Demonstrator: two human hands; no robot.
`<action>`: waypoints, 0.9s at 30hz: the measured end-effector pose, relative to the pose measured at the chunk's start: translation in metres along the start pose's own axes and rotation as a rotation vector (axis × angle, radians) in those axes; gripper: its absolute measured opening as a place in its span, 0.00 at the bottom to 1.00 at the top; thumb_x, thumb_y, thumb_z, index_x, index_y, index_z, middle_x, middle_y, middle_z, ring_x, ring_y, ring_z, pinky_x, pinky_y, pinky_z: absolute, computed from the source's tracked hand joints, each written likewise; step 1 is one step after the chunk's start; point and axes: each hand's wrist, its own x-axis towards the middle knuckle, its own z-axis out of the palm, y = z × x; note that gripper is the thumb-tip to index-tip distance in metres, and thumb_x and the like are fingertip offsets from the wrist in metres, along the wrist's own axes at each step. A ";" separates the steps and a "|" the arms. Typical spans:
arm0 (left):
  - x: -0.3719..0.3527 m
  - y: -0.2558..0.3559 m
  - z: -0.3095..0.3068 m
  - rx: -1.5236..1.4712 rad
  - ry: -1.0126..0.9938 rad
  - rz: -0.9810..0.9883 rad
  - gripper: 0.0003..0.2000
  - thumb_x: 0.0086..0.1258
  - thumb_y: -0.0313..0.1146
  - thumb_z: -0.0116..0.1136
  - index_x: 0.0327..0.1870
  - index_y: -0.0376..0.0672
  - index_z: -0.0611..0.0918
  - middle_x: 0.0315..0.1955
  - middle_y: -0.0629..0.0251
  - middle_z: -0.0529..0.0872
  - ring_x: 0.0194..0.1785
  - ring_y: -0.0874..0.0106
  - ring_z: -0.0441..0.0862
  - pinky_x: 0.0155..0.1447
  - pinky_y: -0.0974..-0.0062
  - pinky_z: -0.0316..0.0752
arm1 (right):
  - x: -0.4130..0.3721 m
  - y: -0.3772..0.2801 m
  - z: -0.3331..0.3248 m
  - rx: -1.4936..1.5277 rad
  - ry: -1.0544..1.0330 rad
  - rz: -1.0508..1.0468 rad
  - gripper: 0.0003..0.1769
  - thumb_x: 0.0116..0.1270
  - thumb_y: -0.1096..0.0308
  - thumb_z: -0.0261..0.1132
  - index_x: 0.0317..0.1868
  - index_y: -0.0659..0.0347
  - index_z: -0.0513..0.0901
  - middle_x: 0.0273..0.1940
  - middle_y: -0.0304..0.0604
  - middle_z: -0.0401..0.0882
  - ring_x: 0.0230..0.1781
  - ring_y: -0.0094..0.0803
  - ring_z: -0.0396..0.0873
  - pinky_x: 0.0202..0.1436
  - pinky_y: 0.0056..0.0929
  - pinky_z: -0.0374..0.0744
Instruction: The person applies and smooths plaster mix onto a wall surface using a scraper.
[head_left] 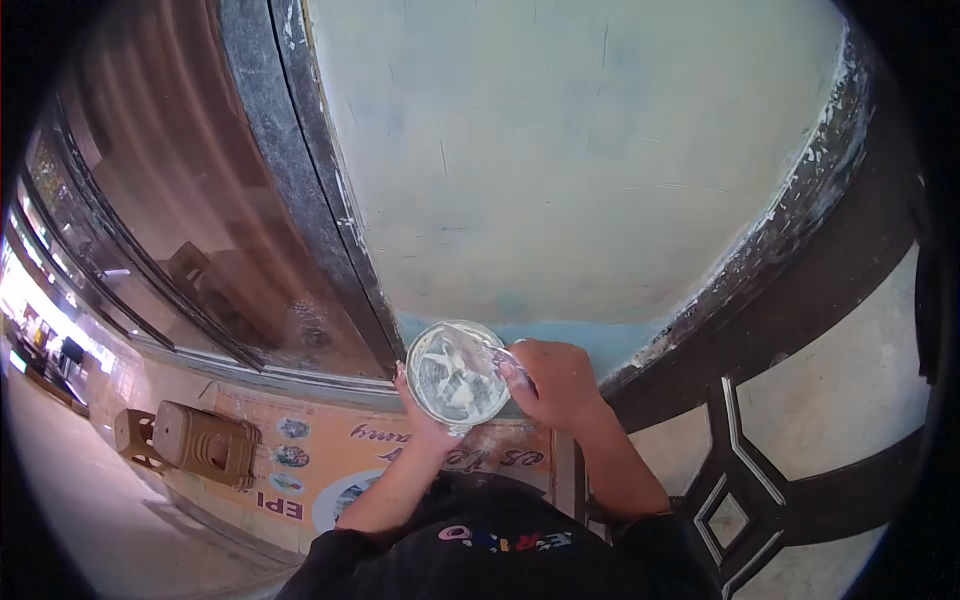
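Cupped bowl (455, 378) of white paste from beneath in left hand (425, 428); right hand (555, 385), just right of it, closed on thin blade (495, 357) (handle hidden) reaching leftward over the rim.

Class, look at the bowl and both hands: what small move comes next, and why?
Probably scoop some white paste and lift it to the wall: the left hand cradles the bowl, the right hand holds a flat tool across its rim, and the wall is just ahead.
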 end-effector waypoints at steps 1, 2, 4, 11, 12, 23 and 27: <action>0.001 -0.002 0.003 0.005 0.000 -0.002 0.36 0.68 0.67 0.36 0.69 0.51 0.68 0.66 0.58 0.70 0.67 0.55 0.68 0.70 0.50 0.62 | 0.000 0.001 -0.002 0.033 0.023 0.005 0.09 0.62 0.64 0.64 0.37 0.61 0.79 0.25 0.48 0.75 0.25 0.48 0.76 0.29 0.42 0.73; -0.001 -0.004 0.006 -0.001 -0.039 -0.011 0.36 0.68 0.67 0.35 0.69 0.51 0.68 0.66 0.59 0.70 0.67 0.55 0.68 0.70 0.50 0.61 | 0.001 0.002 -0.004 0.030 0.026 -0.001 0.09 0.62 0.64 0.64 0.37 0.61 0.79 0.25 0.48 0.75 0.25 0.48 0.76 0.29 0.42 0.73; -0.004 -0.008 0.001 0.005 0.002 -0.008 0.36 0.68 0.67 0.35 0.69 0.51 0.68 0.66 0.59 0.70 0.67 0.55 0.68 0.70 0.50 0.62 | -0.006 0.000 -0.007 0.035 0.015 0.063 0.09 0.62 0.63 0.63 0.37 0.59 0.77 0.29 0.46 0.78 0.28 0.48 0.78 0.30 0.45 0.73; -0.018 -0.009 -0.010 0.003 0.000 0.103 0.36 0.67 0.66 0.39 0.67 0.49 0.69 0.65 0.59 0.71 0.66 0.56 0.70 0.68 0.50 0.65 | -0.057 0.067 0.009 0.138 -0.324 0.381 0.13 0.66 0.62 0.64 0.40 0.64 0.77 0.33 0.48 0.82 0.32 0.44 0.80 0.36 0.40 0.76; -0.022 -0.008 -0.015 0.010 0.032 0.118 0.37 0.65 0.67 0.40 0.67 0.49 0.69 0.65 0.58 0.71 0.66 0.55 0.70 0.68 0.49 0.66 | -0.078 0.079 0.024 0.474 -0.272 0.544 0.13 0.68 0.61 0.63 0.42 0.64 0.77 0.34 0.46 0.82 0.33 0.39 0.81 0.37 0.37 0.77; -0.043 -0.008 -0.040 -0.021 0.036 0.187 0.37 0.66 0.67 0.41 0.69 0.51 0.67 0.67 0.60 0.68 0.69 0.53 0.66 0.69 0.43 0.63 | -0.098 0.136 0.111 1.110 0.132 0.837 0.16 0.73 0.60 0.58 0.53 0.63 0.73 0.41 0.43 0.83 0.32 0.27 0.82 0.35 0.27 0.80; -0.054 -0.003 -0.045 0.013 0.031 0.175 0.39 0.64 0.69 0.41 0.70 0.50 0.66 0.68 0.59 0.68 0.69 0.52 0.66 0.69 0.42 0.62 | -0.066 0.142 0.141 0.980 0.255 0.854 0.15 0.73 0.61 0.58 0.50 0.65 0.75 0.37 0.43 0.83 0.30 0.27 0.81 0.32 0.26 0.79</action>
